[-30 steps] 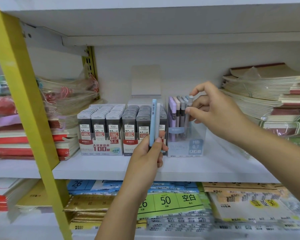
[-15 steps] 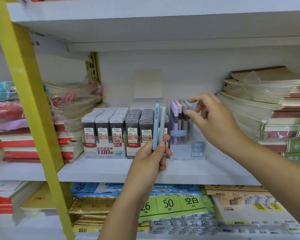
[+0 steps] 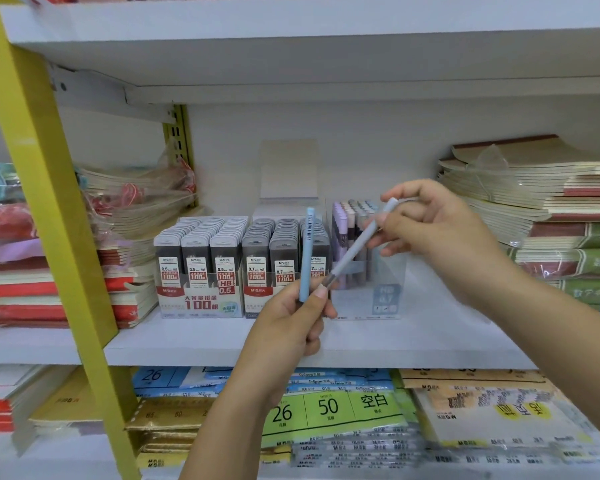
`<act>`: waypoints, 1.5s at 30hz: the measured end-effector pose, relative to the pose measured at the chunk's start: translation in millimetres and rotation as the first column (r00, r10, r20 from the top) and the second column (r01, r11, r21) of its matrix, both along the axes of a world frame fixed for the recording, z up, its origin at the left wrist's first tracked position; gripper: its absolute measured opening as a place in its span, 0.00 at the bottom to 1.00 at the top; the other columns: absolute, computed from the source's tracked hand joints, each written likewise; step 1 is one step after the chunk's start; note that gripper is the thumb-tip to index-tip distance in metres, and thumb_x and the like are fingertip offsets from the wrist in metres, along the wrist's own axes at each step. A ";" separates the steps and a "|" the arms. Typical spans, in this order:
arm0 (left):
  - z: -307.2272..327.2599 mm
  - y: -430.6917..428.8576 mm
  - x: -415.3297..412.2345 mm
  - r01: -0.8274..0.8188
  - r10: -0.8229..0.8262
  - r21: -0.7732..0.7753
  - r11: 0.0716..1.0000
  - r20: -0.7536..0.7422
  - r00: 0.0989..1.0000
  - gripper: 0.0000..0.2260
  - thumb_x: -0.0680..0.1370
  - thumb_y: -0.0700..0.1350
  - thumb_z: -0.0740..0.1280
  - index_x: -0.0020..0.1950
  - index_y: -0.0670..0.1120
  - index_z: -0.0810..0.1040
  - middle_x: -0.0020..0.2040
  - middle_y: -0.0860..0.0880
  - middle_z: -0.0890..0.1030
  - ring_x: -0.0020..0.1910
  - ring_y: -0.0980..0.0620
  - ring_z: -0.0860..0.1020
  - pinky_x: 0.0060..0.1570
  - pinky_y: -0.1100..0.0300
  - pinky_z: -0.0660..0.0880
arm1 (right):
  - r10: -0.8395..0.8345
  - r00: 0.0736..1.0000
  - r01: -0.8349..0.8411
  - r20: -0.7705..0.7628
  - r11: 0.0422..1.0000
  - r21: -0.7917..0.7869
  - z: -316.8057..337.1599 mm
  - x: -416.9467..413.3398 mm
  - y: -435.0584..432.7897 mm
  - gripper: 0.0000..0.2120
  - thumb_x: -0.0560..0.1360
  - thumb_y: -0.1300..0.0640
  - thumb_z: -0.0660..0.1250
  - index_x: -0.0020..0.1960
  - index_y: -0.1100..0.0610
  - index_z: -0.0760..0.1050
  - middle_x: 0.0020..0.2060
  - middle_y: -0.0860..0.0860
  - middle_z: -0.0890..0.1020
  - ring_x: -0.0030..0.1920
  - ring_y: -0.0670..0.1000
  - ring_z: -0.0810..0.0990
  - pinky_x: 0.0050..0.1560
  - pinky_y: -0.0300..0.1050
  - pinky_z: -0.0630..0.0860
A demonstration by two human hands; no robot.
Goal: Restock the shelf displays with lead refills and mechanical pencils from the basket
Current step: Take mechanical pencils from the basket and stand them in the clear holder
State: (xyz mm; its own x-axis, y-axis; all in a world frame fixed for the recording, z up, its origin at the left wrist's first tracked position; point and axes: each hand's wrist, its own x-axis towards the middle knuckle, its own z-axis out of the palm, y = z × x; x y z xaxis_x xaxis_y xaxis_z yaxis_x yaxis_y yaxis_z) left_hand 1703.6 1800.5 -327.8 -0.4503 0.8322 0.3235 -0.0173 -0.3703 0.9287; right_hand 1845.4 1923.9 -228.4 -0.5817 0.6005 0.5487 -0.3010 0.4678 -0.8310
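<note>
Shelf restock, pencils in both hands.
Left hand grips blue pencil; right hand pinches grey pencil, tip hidden behind left thumb.

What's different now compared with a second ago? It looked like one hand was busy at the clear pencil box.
The right hand left the clear pencil display box, came back to the left hand and took hold of the pale grey-blue mechanical pencil, now tilted between both hands. The left hand kept the light blue pencil upright. The lead refill boxes and notebook stacks stayed put.
</note>
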 end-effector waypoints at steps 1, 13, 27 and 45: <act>0.1 0.2 -1.6 -0.028 0.028 0.012 1.000 0.020 0.999 0.12 0.83 0.45 0.63 0.49 0.54 0.85 0.37 0.51 0.78 0.27 0.59 0.65 0.25 0.67 0.64 | 0.014 0.998 -0.015 0.059 1.000 0.013 -0.5 4.7 2.0 0.07 0.76 0.68 0.66 0.52 0.61 0.73 0.40 0.57 0.85 0.38 0.53 0.85 0.36 0.40 0.81; 10.0 -14.0 -4.2 -0.169 0.171 0.027 0.985 -0.144 0.975 0.09 0.83 0.47 0.64 0.51 0.58 0.83 0.35 0.55 0.77 0.26 0.59 0.65 0.25 0.67 0.64 | -0.116 0.847 -0.135 0.518 0.896 0.422 -29.3 5.2 -15.3 0.12 0.71 0.57 0.75 0.47 0.41 0.80 0.38 0.35 0.82 0.38 0.37 0.79 0.43 0.31 0.75; 2.6 -11.9 0.6 -0.257 0.242 -0.034 0.966 -0.237 0.941 0.10 0.84 0.50 0.60 0.46 0.57 0.77 0.34 0.56 0.75 0.29 0.57 0.67 0.30 0.60 0.66 | -0.272 0.962 0.234 0.012 0.847 0.477 24.8 12.4 16.0 0.29 0.74 0.61 0.72 0.63 0.36 0.65 0.37 0.50 0.82 0.42 0.50 0.82 0.52 0.49 0.78; -7.6 0.1 -7.5 -0.329 0.315 -0.010 0.944 -0.264 0.912 0.07 0.83 0.51 0.61 0.49 0.58 0.78 0.36 0.57 0.79 0.32 0.59 0.72 0.37 0.60 0.69 | -0.421 0.901 0.278 0.104 0.745 0.607 -13.5 -9.3 33.9 0.23 0.72 0.60 0.74 0.56 0.43 0.65 0.39 0.46 0.78 0.35 0.47 0.80 0.41 0.46 0.79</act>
State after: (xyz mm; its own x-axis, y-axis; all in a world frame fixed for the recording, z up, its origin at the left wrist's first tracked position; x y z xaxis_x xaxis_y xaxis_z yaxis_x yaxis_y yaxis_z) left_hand 1696.1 1800.6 -335.3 -0.6051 0.6750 0.4223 0.3345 -0.2657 0.9041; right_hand 1836.1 1957.8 -241.9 -0.5403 0.4078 0.7361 0.1353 0.9055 -0.4023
